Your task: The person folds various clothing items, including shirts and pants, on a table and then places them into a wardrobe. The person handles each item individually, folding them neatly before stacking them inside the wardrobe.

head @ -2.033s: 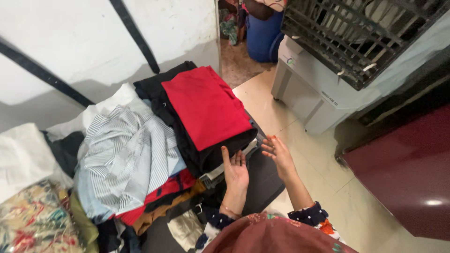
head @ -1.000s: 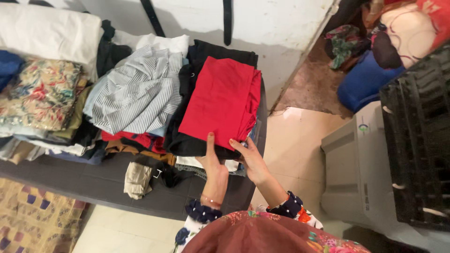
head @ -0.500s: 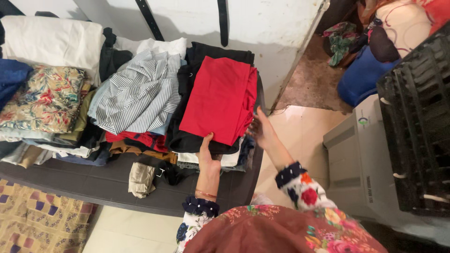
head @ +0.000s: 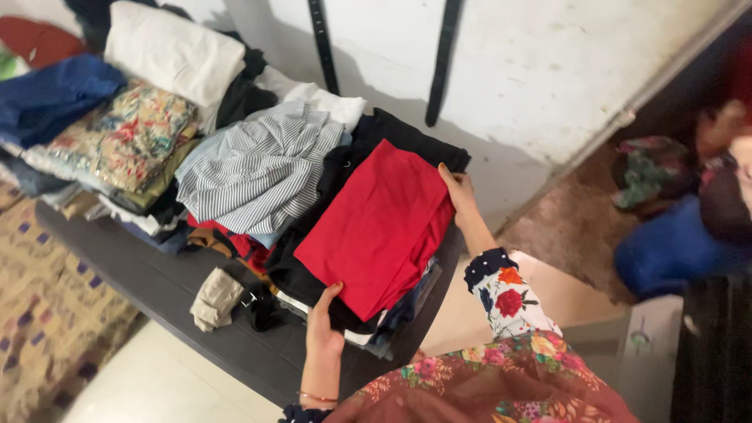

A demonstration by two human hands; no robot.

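Red folded cloth (head: 376, 227) lies on top of a stack of folded dark clothes (head: 313, 266) at the right end of the grey bench (head: 157, 290), and I see both hands on this stack. My left hand (head: 323, 325) takes the near edge of the stack with the fingers closed under the red cloth, while my right hand (head: 460, 192) lies open and flat against the far right corner of the red cloth, gripping nothing. Beside the stack, on the left, I see 1 striped shirt (head: 258, 168) on other clothes, and a floral cloth (head: 129, 133) further left.
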